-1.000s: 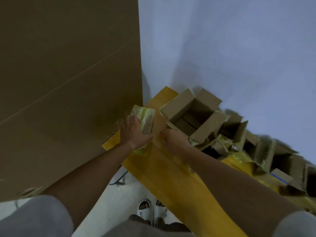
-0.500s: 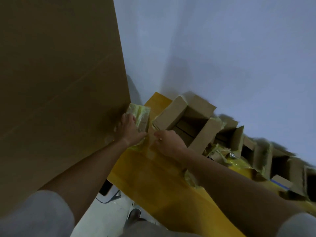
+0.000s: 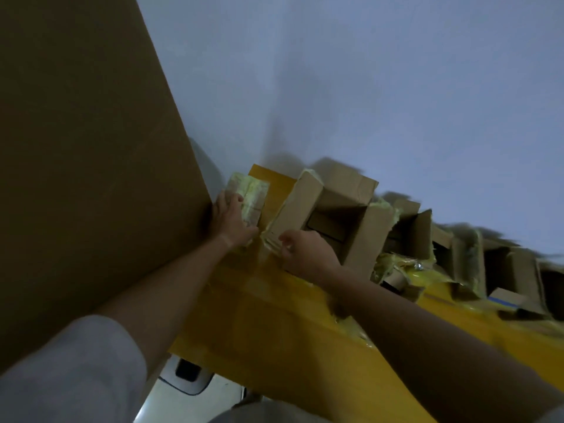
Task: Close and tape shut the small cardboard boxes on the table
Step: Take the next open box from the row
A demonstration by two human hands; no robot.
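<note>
Both of my hands worked at the far left end of the yellow table (image 3: 274, 340): my left hand (image 3: 233, 222) lay with fingers curled over a small tape-wrapped box (image 3: 250, 196) beside a tall cardboard sheet (image 3: 85, 178). My right hand (image 3: 305, 254) pinched the tape-edged near flap of an open cardboard box (image 3: 335, 215) just right of it. More open boxes (image 3: 488, 264) stood in a row farther right.
</note>
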